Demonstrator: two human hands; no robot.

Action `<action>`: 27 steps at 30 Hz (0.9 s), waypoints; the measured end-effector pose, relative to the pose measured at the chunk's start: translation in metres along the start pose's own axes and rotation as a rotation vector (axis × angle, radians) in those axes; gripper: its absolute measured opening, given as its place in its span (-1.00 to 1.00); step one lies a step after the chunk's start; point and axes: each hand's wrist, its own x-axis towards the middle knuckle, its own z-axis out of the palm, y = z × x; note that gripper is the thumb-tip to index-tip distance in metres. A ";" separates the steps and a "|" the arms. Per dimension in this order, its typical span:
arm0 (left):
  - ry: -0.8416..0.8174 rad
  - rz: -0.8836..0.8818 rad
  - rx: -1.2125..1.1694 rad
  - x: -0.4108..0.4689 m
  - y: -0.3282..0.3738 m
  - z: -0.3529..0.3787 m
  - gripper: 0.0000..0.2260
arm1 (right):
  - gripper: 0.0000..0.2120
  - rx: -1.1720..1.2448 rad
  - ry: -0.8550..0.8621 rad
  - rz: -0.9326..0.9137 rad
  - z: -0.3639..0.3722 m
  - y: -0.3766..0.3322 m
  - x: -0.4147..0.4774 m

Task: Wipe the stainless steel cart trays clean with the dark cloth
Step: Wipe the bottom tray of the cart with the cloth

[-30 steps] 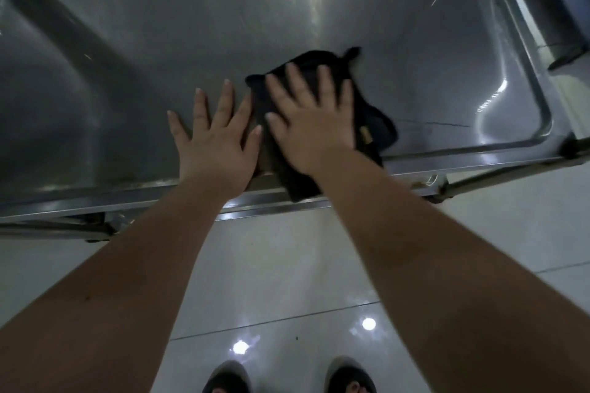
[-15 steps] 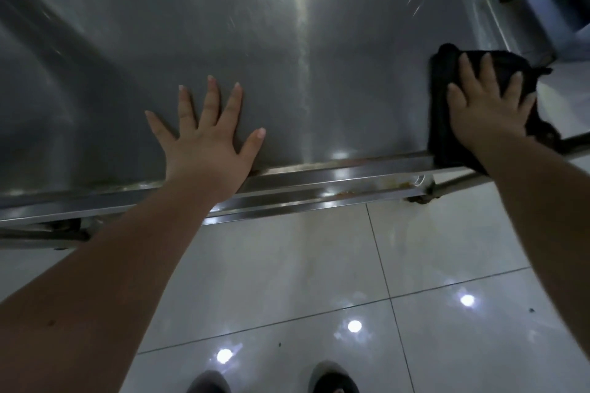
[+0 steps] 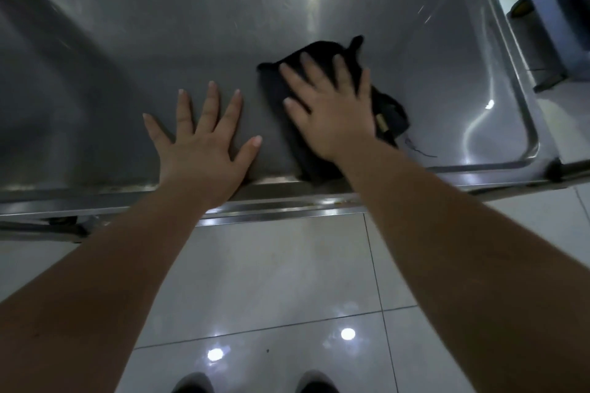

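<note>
Head view down onto steel tray (image 3: pixel 351 9). Pressing dark cloth (image 3: pixel 274 89) flat on the tray floor right of centre, close to the tray's near rim, with right hand (image 3: pixel 332 115), fingers straight and spread over it. Resting left hand (image 3: pixel 201 150) palm-down on bare tray floor a little left of centre, fingers fanned wide, heel at the tray's near rim.

I count my left hand (image 3: pixel 201 143) and my right hand (image 3: pixel 332 115), so two hands. There is one dark cloth (image 3: pixel 276 89), one shiny tray (image 3: pixel 191 25) and two shoes (image 3: pixel 191 384).
</note>
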 end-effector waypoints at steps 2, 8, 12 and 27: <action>0.014 0.000 -0.004 0.000 0.003 0.002 -0.33 | -0.49 0.002 -0.003 0.109 -0.004 0.041 0.011; 0.045 -0.002 -0.010 -0.002 0.013 0.005 -0.32 | -0.46 0.046 -0.001 0.525 -0.013 0.175 -0.027; 0.051 0.014 -0.007 -0.005 0.014 0.006 -0.34 | -0.45 0.091 -0.025 0.756 -0.013 0.153 -0.031; 0.025 0.025 -0.019 -0.008 0.014 0.000 -0.37 | -0.48 0.008 -0.009 0.297 -0.012 0.136 -0.035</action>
